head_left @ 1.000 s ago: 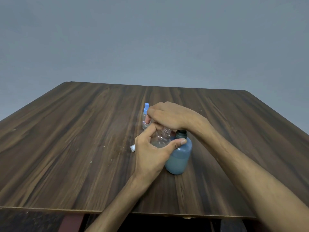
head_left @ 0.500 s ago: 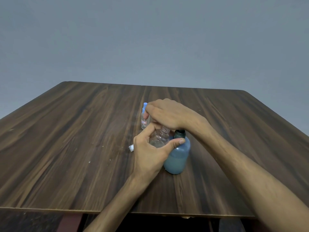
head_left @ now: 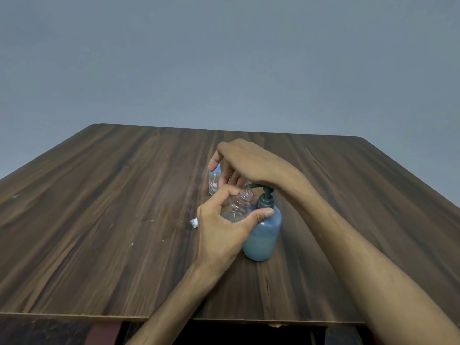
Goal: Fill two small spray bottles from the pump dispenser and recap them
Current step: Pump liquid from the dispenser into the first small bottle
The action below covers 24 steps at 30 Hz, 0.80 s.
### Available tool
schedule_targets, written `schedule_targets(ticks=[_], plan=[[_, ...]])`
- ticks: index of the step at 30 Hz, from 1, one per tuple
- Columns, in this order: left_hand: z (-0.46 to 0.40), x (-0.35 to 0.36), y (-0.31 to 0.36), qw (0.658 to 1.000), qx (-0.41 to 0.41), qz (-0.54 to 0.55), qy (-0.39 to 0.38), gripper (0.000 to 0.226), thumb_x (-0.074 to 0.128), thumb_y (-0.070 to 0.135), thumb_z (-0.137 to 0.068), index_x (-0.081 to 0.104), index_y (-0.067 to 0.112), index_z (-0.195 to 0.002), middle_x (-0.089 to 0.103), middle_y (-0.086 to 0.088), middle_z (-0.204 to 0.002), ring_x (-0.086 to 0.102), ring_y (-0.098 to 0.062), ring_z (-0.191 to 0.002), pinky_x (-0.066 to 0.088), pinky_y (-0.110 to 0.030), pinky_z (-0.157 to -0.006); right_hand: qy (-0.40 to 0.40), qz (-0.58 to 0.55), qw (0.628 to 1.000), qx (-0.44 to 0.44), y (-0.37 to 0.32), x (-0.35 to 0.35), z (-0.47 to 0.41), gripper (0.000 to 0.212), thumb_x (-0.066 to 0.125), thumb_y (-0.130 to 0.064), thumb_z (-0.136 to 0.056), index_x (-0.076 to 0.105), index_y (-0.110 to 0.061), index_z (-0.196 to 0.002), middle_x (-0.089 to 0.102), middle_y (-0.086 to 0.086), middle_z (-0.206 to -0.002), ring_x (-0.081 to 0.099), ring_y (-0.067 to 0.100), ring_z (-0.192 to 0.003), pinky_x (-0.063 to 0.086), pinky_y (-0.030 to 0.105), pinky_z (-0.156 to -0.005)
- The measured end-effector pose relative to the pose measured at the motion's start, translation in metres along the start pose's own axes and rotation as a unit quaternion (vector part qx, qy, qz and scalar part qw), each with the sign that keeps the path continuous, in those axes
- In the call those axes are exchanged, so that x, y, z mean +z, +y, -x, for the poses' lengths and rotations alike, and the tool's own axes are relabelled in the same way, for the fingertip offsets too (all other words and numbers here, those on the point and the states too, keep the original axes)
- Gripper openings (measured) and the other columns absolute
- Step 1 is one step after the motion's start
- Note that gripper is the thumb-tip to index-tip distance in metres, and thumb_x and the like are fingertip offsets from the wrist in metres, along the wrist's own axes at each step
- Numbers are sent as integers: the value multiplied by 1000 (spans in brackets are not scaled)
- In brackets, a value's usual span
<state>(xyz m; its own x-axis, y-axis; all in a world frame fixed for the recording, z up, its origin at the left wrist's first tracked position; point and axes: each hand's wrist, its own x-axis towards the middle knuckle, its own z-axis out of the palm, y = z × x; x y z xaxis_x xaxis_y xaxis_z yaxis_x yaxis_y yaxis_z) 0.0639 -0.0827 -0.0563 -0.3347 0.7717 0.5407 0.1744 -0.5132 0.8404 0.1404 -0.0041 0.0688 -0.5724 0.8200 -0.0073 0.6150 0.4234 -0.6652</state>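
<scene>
Clear plastic, ribbed at its open threaded neck: the uncapped spray bottle sits mid-table, left hand curled round it. Touching its right stands the rounded, frosted-blue pump dispenser, half full. Right hand hovers over the dark pump, fingers loosely spread, gripping nothing. Beyond stands a blue-capped second bottle on the wood-grain table.

Blue pump dispenser, clear spray bottle, dark woodgrain table.

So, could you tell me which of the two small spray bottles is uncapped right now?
The clear bottle gripped in the left hand, its threaded neck bare beside the pump dispenser. The other small bottle, standing farther back, keeps its blue cap.
</scene>
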Motion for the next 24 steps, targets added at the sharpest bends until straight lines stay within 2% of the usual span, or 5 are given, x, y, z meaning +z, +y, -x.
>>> schedule_targets(ticks=[7, 11, 15, 19, 24], plan=[[0, -1, -2, 1000, 5, -4, 2, 34, 100, 18, -71, 75, 12, -94, 80, 0, -91, 79, -22, -91, 64, -47, -85, -12, 75, 997, -8, -3, 4, 4, 42, 28, -35, -107, 68, -32, -92, 73, -4, -86, 67, 20, -91, 48, 39, -81], [0, 0, 0, 1000, 3, 3, 6, 37, 98, 25, -70, 76, 11, -97, 81, 1, -93, 79, -21, -94, 64, -43, -87, -16, 79, 997, 11, -1, 7, 5, 44, 28, -38, -106, 70, -28, -99, 74, -2, -80, 67, 23, -89, 50, 41, -81], [-1, -1, -2, 1000, 7, 4, 3, 37, 100, 15, -72, 76, 8, -99, 81, 0, -95, 79, -20, -95, 64, -39, -87, -17, 90, 996, 19, 2, 9, 4, 46, 28, -39, -105, 71, -24, -105, 72, -6, -75, 68, 25, -87, 50, 40, -76], [-1, -1, -2, 1000, 11, 1, -2, 37, 100, 21, -71, 76, 11, -96, 81, 2, -93, 79, -21, -93, 64, -40, -86, -19, 175, 984, -25, 1, 7, -3, 47, 24, -29, -117, 65, -13, -134, 70, 16, -123, 54, 25, -95, 43, 38, -84], [-1, 0, 0, 1000, 4, 1, 1, 37, 97, 35, -68, 74, 18, -91, 80, 5, -91, 78, -17, -91, 63, -35, -84, -32, 215, 975, -47, 3, -1, -7, 40, 29, -15, -117, 57, -10, -146, 63, 23, -135, 46, 26, -99, 39, 37, -85]])
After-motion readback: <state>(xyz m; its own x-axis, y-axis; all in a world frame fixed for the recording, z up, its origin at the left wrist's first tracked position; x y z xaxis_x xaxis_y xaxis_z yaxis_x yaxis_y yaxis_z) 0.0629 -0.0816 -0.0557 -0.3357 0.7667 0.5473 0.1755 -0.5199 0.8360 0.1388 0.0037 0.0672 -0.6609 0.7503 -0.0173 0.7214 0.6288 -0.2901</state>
